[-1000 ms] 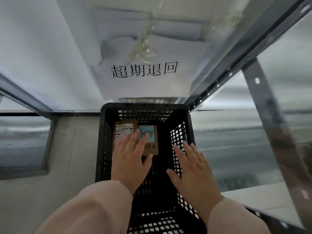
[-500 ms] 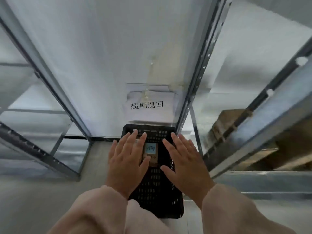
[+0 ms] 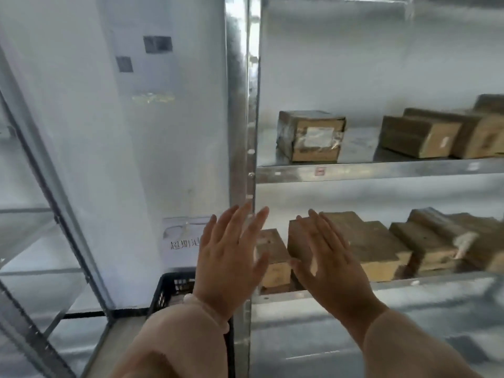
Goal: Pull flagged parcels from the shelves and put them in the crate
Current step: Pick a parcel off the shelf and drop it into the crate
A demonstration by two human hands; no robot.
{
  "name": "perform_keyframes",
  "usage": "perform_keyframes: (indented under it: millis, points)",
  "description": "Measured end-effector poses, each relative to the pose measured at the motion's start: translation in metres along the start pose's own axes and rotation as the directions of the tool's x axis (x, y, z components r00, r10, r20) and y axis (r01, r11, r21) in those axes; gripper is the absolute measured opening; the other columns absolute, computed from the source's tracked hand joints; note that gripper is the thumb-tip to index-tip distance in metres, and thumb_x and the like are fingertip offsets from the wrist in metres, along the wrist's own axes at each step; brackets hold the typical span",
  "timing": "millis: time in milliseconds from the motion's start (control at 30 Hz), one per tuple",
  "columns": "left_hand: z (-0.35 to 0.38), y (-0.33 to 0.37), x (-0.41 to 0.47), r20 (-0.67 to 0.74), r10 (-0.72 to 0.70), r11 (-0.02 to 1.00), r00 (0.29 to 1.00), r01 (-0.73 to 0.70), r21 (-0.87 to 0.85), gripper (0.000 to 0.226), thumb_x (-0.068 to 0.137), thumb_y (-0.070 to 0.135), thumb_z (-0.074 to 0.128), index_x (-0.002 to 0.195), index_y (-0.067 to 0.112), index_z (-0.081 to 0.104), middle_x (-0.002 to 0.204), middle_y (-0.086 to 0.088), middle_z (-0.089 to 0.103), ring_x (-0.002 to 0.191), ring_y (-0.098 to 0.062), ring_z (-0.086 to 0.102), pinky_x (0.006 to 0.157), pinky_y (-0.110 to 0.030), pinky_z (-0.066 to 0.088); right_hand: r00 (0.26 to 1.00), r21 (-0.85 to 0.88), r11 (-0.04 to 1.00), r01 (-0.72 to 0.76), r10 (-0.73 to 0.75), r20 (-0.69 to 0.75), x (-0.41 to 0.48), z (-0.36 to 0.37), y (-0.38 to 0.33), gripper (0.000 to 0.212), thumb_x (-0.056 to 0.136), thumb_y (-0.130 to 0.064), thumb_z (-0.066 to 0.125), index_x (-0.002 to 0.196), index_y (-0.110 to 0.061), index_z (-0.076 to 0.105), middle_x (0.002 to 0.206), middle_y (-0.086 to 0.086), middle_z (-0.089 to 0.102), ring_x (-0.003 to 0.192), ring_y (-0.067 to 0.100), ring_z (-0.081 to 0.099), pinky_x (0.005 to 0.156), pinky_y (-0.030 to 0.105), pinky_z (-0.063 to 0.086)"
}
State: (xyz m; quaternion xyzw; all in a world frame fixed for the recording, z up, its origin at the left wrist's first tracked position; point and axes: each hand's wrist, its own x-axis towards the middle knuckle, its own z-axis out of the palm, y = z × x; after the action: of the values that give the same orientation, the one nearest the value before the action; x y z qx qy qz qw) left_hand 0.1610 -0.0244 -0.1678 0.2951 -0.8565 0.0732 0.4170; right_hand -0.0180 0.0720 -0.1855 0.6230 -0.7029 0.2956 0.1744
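Both hands up flat in front of the metal shelves, holding nothing.
Left hand (image 3: 229, 257) and right hand (image 3: 327, 263) show their backs to the camera, fingers straight and slightly spread. Brown cardboard parcels (image 3: 379, 249) sit in a row on the lower shelf (image 3: 436, 282) behind the hands, with more boxes (image 3: 311, 136) on the upper shelf (image 3: 381, 170). Black crate (image 3: 174, 291) is on the floor at lower left, beside the shelf upright (image 3: 240, 118) and partly hidden by the left wrist. Which parcels are flagged is unreadable.
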Motion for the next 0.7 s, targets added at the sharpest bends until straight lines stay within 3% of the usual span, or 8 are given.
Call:
perform_keyframes:
  millis: [133, 233, 333, 467, 600, 700]
  points:
    - [0.0, 0.054, 0.057, -0.002, 0.123, 0.992, 0.992, -0.123, -0.015, 0.062, 0.09, 0.051, 0.048, 0.146, 0.027, 0.036, 0.149, -0.004, 0.042, 0.139, -0.024, 0.037, 0.109, -0.05, 0.037, 0.992, -0.094, 0.99, -0.104, 0.096, -0.083, 0.0, -0.055, 0.039, 0.072, 0.088, -0.066, 0.036, 0.151, -0.038, 0.013, 0.161, -0.01, 0.007, 0.148, 0.01, 0.002, 0.115, 0.037, 0.009]
    - [0.009, 0.087, 0.092, -0.018, 0.155, 0.985, 0.988, -0.156, -0.078, 0.064, 0.09, 0.054, 0.048, 0.147, 0.028, 0.035, 0.15, -0.003, 0.039, 0.138, -0.023, 0.036, 0.107, -0.05, 0.04, 0.979, -0.144, 0.976, -0.165, 0.144, -0.145, 0.004, -0.086, 0.068, 0.073, 0.087, -0.074, 0.019, 0.151, -0.042, 0.004, 0.161, -0.013, -0.003, 0.147, 0.007, -0.007, 0.115, 0.033, 0.002]
    - [0.026, 0.115, 0.12, -0.021, 0.16, 0.97, 0.987, -0.162, -0.183, 0.068, 0.089, 0.055, 0.05, 0.149, 0.033, 0.027, 0.154, 0.001, 0.033, 0.14, -0.022, 0.033, 0.109, -0.047, 0.039, 0.961, -0.155, 0.963, -0.223, 0.19, -0.2, 0.013, -0.112, 0.095, 0.074, 0.086, -0.077, 0.015, 0.15, -0.04, 0.008, 0.161, -0.01, 0.003, 0.147, 0.01, -0.002, 0.115, 0.036, 0.008]
    - [0.061, 0.14, 0.152, -0.01, 0.164, 0.942, 0.986, -0.159, -0.297, 0.07, 0.089, 0.057, 0.049, 0.15, 0.04, 0.019, 0.159, 0.008, 0.019, 0.145, -0.019, 0.02, 0.114, -0.043, 0.033, 0.938, -0.2, 0.936, -0.288, 0.235, -0.253, 0.03, -0.131, 0.128, 0.076, 0.085, -0.067, 0.031, 0.149, -0.028, 0.027, 0.158, 0.003, 0.024, 0.145, 0.022, 0.021, 0.112, 0.044, 0.026]
    - [0.098, 0.161, 0.19, -0.035, 0.178, 0.91, 0.983, -0.178, -0.374, 0.069, 0.088, 0.061, 0.045, 0.149, 0.042, 0.019, 0.158, 0.011, 0.018, 0.143, -0.012, 0.019, 0.109, -0.029, 0.027, 0.912, -0.233, 0.9, -0.368, 0.302, -0.277, 0.053, -0.135, 0.174, 0.077, 0.083, -0.071, 0.023, 0.151, -0.038, 0.009, 0.161, -0.006, 0.008, 0.147, 0.015, 0.007, 0.112, 0.033, 0.011]
    - [0.125, 0.174, 0.22, -0.014, 0.144, 0.868, 0.989, -0.133, -0.478, 0.069, 0.088, 0.06, 0.046, 0.148, 0.048, 0.013, 0.157, 0.015, 0.016, 0.143, -0.009, 0.015, 0.108, -0.028, 0.026, 0.891, -0.195, 0.889, -0.415, 0.353, -0.286, 0.074, -0.136, 0.204, 0.073, 0.088, -0.064, 0.034, 0.151, -0.038, 0.008, 0.161, -0.008, 0.007, 0.147, 0.015, 0.01, 0.113, 0.031, 0.015]
